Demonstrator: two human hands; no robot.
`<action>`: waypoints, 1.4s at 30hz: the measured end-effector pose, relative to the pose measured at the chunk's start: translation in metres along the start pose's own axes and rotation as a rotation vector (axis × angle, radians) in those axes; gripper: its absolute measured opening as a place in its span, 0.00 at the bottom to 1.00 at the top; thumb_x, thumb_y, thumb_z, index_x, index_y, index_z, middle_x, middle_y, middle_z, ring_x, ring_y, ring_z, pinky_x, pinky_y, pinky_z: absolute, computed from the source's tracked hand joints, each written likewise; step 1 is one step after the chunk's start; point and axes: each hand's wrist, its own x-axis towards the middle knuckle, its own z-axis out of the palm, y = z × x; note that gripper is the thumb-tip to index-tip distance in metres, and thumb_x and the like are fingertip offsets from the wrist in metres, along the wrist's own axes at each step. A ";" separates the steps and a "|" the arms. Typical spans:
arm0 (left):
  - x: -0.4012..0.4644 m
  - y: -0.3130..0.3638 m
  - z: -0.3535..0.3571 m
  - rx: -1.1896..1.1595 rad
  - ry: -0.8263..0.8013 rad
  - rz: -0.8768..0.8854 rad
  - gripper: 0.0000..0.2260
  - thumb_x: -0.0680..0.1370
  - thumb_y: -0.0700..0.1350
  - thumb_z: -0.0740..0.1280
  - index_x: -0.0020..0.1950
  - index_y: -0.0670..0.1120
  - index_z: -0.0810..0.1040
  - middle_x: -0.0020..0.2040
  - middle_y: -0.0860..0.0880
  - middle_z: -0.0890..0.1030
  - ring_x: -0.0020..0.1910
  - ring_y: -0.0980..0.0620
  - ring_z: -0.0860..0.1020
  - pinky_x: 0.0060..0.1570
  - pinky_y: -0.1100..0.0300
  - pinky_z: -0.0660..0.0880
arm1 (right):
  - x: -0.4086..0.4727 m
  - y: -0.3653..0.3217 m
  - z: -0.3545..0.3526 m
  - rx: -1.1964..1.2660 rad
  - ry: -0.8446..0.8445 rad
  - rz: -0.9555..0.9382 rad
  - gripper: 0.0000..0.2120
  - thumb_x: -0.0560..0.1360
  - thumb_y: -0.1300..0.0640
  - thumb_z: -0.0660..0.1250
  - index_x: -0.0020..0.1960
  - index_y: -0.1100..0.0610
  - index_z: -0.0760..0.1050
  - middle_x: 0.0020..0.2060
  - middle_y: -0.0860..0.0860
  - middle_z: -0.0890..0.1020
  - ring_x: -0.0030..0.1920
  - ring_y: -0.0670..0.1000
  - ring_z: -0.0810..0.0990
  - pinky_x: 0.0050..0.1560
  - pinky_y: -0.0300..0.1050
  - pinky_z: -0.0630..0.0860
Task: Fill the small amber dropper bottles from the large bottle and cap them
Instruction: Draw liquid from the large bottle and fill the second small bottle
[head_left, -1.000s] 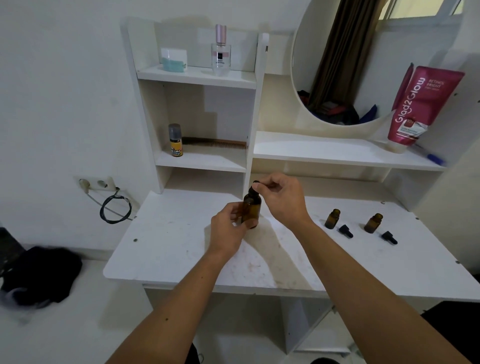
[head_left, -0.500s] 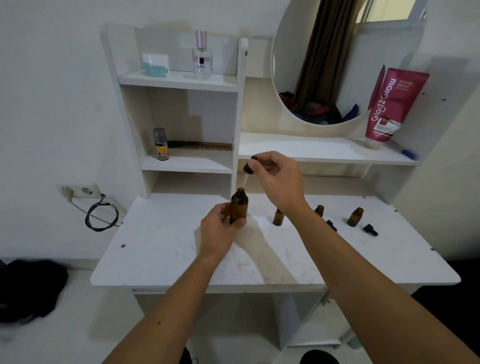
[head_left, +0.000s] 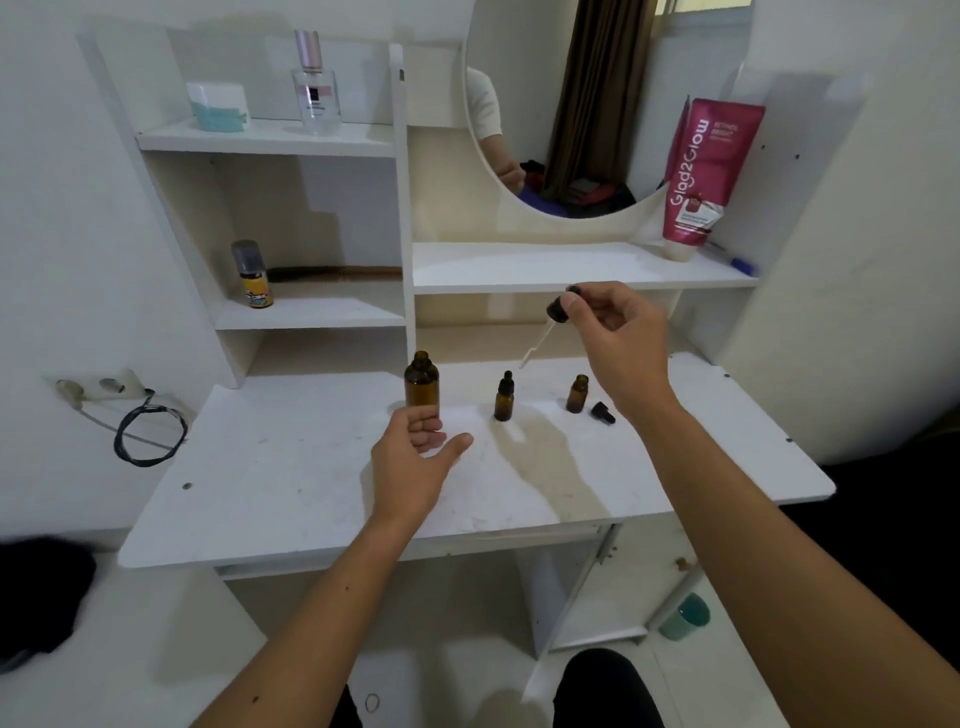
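On the desk (head_left: 291, 493), large bottle (head_left: 421, 380) stands left of two small bottles (head_left: 503, 397).

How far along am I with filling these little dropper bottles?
Done: one small bottle stands capped. In hand: the right hand pinches the large bottle's dropper above the table; the large bottle stands open by the left hand. Left: the uncapped small bottle, with its cap beside it.

Left hand (head_left: 415, 457), centre of the frame: palm turned inward, fingers (head_left: 427, 420) loosely curled and holding nothing, thumb extended to the right. Right hand (head_left: 618, 343), right of centre and higher: raised, thumb and fingers pinching a dropper cap (head_left: 560, 307). Both bare forearms rise from the lower edge.
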 end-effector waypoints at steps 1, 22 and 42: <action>-0.002 0.001 0.008 -0.002 -0.032 0.008 0.23 0.72 0.49 0.81 0.63 0.49 0.77 0.54 0.53 0.83 0.51 0.55 0.83 0.51 0.66 0.80 | -0.001 0.005 -0.007 -0.008 0.005 0.013 0.08 0.79 0.54 0.74 0.55 0.56 0.85 0.46 0.47 0.88 0.48 0.44 0.86 0.54 0.36 0.81; 0.029 0.020 0.150 0.082 -0.277 0.106 0.28 0.75 0.48 0.78 0.73 0.46 0.74 0.69 0.51 0.79 0.68 0.55 0.76 0.69 0.55 0.74 | 0.019 0.070 -0.059 -0.056 0.046 0.135 0.08 0.80 0.54 0.73 0.57 0.55 0.83 0.43 0.43 0.88 0.41 0.37 0.84 0.31 0.25 0.74; 0.048 0.016 0.169 0.245 -0.244 0.255 0.13 0.78 0.47 0.75 0.62 0.48 0.82 0.54 0.54 0.87 0.54 0.57 0.83 0.60 0.60 0.79 | 0.025 0.095 -0.034 -0.194 -0.065 0.135 0.05 0.78 0.53 0.74 0.50 0.55 0.84 0.42 0.47 0.88 0.46 0.45 0.87 0.52 0.41 0.83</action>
